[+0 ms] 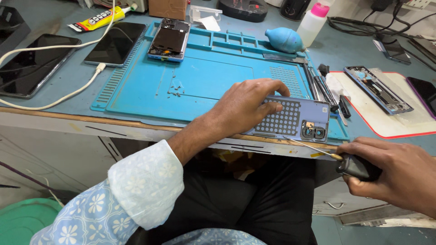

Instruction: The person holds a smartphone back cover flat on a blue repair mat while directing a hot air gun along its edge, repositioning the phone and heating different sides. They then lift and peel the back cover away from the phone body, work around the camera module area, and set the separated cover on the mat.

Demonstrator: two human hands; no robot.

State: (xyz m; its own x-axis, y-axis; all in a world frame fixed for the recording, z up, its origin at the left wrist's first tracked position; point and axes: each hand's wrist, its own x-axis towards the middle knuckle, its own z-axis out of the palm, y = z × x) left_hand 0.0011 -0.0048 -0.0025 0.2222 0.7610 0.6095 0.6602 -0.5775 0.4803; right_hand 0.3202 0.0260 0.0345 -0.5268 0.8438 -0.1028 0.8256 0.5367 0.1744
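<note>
My left hand (pixel 245 106) rests on a phone back cover (pixel 297 120) with a dotted grid inside, pressing it down at the front right corner of the blue work mat (pixel 200 77). My right hand (pixel 395 172) grips the black handle of a thin screwdriver (pixel 318 149), held just off the table's front edge. The screwdriver's tip points at the cover's lower edge. Two camera holes show at the cover's right end.
An opened phone (pixel 169 40) lies at the mat's far side, with small screws (pixel 175 88) mid-mat. Two dark phones (pixel 32 63) and a white cable (pixel 68 95) lie left. A blue blower (pixel 284 40), a bottle (pixel 313 22), tools (pixel 324 88) and a phone frame (pixel 377 90) lie right.
</note>
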